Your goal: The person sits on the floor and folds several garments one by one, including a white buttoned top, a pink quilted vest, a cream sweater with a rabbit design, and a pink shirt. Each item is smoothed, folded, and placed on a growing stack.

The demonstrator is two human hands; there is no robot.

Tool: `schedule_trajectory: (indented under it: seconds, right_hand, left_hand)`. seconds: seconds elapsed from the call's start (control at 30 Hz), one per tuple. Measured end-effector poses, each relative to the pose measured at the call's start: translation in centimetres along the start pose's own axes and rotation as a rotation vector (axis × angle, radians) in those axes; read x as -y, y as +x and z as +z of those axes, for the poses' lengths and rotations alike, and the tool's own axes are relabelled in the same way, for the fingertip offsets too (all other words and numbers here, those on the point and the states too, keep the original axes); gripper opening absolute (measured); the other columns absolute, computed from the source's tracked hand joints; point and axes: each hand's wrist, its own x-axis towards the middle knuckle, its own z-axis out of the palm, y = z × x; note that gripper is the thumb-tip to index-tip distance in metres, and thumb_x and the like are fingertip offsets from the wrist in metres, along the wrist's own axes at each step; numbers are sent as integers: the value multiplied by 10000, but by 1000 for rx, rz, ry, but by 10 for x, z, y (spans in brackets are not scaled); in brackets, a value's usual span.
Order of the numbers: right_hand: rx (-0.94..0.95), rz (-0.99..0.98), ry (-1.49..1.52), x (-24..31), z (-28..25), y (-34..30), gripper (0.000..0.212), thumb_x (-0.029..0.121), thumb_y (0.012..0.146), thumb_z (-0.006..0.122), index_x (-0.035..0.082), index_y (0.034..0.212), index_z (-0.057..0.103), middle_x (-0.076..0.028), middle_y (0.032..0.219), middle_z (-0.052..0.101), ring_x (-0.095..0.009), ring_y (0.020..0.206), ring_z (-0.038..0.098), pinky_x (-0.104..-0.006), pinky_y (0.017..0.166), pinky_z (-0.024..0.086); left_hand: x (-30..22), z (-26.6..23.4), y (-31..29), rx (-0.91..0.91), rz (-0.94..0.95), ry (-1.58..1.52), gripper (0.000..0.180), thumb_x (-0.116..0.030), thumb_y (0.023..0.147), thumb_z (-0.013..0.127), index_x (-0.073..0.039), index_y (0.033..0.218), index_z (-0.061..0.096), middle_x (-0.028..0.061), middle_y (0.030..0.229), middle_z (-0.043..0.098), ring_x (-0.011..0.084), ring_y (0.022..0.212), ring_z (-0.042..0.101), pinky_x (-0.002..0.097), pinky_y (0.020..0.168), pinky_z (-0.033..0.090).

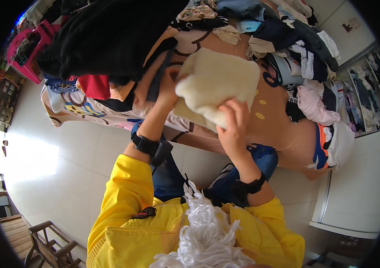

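Here's the cream cloth (219,80), plush, folded into a thick pad; right hand (233,127) pinches its five-o'clock edge; hands apart. Left hand (170,91) meets nine o'clock, grip hidden.

Behind the left hand (168,94), a black strap (145,145) rings the forearm, with a boxy black unit (161,153) attached. Another black strap (255,184) circles the forearm behind the right hand (234,125). Closer to the body than both straps come bright yellow sleeves (129,178) of a jacket (154,239) bearing a small dark patch (145,213). White, yarn-like strands (203,228) lie between the sleeves; blue jeans (263,158) show below the hands.
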Motion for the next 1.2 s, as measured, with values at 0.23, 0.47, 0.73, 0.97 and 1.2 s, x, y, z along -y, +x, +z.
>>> schedule_trajectory:
  seconds: [0.23,0.47,0.73,0.97,1.2]
  right_hand:
    - [17,-121,-20,-6,10,-11,374,-96,591,631,48,936,638,-47,1036,592,-249,1097,550,-569,1134,247]
    - [-81,-213,-31,-14,13,-21,175,-6,701,668,77,855,664,-20,962,589,-193,1021,571,-511,1123,285]
    - [13,-186,147,-18,-10,-19,245,1,718,684,135,921,714,-41,1104,594,-221,1125,551,-470,1127,256]
    - [-43,-56,426,-24,-52,55,376,314,789,755,92,1087,693,-85,1211,634,-286,1217,539,-525,1091,309]
    - [347,-39,-84,-25,9,75,688,566,815,674,228,1395,521,-136,1508,400,-320,1416,333,-644,1112,179]
  left_hand:
    - [-69,-4,-31,241,319,353,543,-346,831,736,42,1146,525,219,1017,653,355,783,664,359,662,535]
    - [-73,2,-24,369,244,565,603,-249,783,760,-23,1267,481,192,1113,609,266,962,635,352,818,505]
    - [-39,-11,-22,262,291,-261,318,32,842,588,-25,1155,582,37,1118,611,139,1071,558,269,957,421]
    - [3,-16,-33,95,355,-16,226,-31,908,547,-13,1121,621,107,1041,640,212,1000,604,271,905,449]
    - [17,-16,-40,-76,270,305,361,-282,958,593,46,1104,553,244,1034,611,339,997,620,378,892,470]
